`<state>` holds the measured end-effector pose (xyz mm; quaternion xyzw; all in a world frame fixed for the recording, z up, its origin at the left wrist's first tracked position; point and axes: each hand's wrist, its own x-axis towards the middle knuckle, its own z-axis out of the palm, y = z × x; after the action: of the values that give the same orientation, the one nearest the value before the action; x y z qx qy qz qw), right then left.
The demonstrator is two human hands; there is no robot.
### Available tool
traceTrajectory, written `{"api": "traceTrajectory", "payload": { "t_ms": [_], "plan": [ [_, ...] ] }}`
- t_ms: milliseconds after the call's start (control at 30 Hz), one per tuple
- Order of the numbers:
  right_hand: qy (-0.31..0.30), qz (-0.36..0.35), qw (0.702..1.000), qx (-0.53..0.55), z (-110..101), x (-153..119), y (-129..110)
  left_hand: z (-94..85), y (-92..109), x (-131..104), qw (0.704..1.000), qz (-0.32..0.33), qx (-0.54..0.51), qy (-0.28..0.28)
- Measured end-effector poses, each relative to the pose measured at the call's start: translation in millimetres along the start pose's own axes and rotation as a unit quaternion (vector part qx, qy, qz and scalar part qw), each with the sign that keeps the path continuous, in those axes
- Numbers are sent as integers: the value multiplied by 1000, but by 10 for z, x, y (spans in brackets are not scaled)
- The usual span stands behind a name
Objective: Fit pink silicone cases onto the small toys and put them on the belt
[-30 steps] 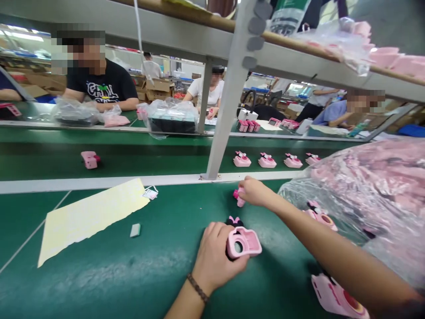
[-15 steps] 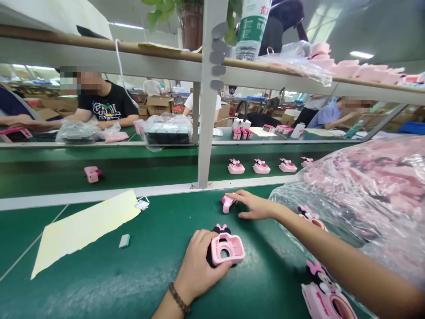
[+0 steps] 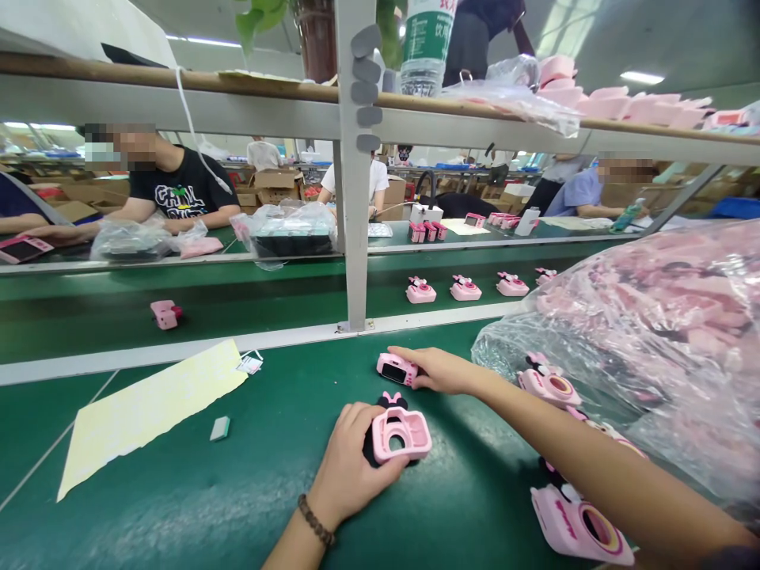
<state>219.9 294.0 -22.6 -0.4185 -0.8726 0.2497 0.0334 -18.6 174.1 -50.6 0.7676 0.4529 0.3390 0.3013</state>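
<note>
My left hand [image 3: 351, 457] is closed on a pink camera case [image 3: 419, 434] with black ears and a pink bow. Its hollow back faces me, and a round hole shows through the front. Beyond it, my right hand [image 3: 442, 370] grips the right end of a small pink toy camera [image 3: 397, 370], its dark screen turned toward me. The camera is just above or on the green table; I cannot tell which. Under and beside my right forearm lie more pink cases, one near the front [image 3: 579, 526] and another [image 3: 547, 386] by the plastic bag.
A large clear bag [image 3: 670, 317] of pink parts fills the right side. A yellow paper sheet [image 3: 154, 412] and a small pale block [image 3: 219, 428] lie at left. Behind a metal post [image 3: 355, 198], pink cameras [image 3: 420, 290] stand on the green belt. Co-workers sit across.
My right hand has closed on the small camera, and its screen has turned toward me. The left hand still holds the case. The whole view has shifted slightly.
</note>
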Motion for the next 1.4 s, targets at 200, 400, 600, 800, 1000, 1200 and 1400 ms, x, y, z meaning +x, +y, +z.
{"api": "traceTrajectory", "payload": {
  "t_ms": [200,400,600,800,1000,1200,1400],
  "plan": [
    [11,0,956,294,-107,-417,-329,-20,-43,-5,1000,1,-6,-22],
    [-180,64,873,450,-49,-801,-694,-41,-103,-4,998,4,-19,-62],
    [-194,95,902,373,-50,-673,-842,-64,-128,-7,997,15,-34,-69],
    [-248,123,900,335,-201,-478,-912,-70,-151,-11,996,21,-39,-74],
    [-233,46,913,333,-112,-372,-632,-68,-153,-8,996,21,-27,-80],
    [-113,39,907,405,189,-618,-368,-76,-138,10,996,17,-33,-83],
    [-155,16,931,329,81,-504,-342,-110,-113,25,995,12,-30,-98]
  ]
}}
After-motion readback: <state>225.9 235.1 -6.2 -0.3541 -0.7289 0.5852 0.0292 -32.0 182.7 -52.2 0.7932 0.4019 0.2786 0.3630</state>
